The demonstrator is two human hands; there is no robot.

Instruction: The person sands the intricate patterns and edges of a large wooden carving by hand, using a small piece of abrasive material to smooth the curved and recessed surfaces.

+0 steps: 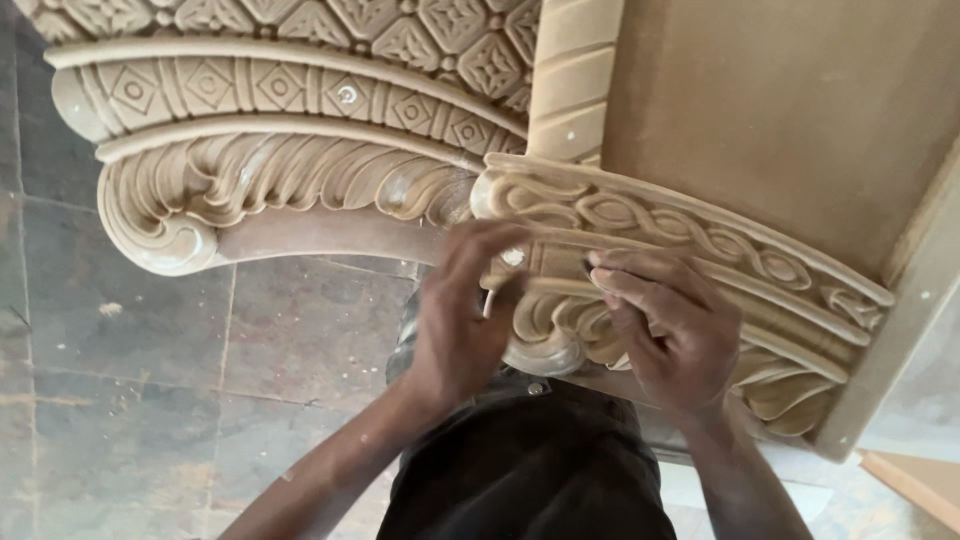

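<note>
Our left hand [462,320] curls over the near end of the carved wooden moulding [690,270], fingers bent and pressed to its face, thumb side toward us; we cannot tell whether anything small sits under the fingertips, because the hand is blurred. Our right hand [672,335] lies just beside it, fingers half folded with their tips set against the same carved band, close to a thin dark mark on the wood; whether it pinches a tool there we cannot tell. The two hands are nearly touching.

The moulding runs in a curve from the middle of the view down to the right, with an interlaced rope pattern along its top and leaf scrolls below. It butts against a flat plain panel [790,110] above it. To the left we see a second carved arch piece [270,150] with diamond squares, a ribbed band and a scrolled end, well apart from our hands. Beneath everything lies a grey stone tile floor [130,400], dusty in places. Our dark trousers [530,470] show at the bottom.
</note>
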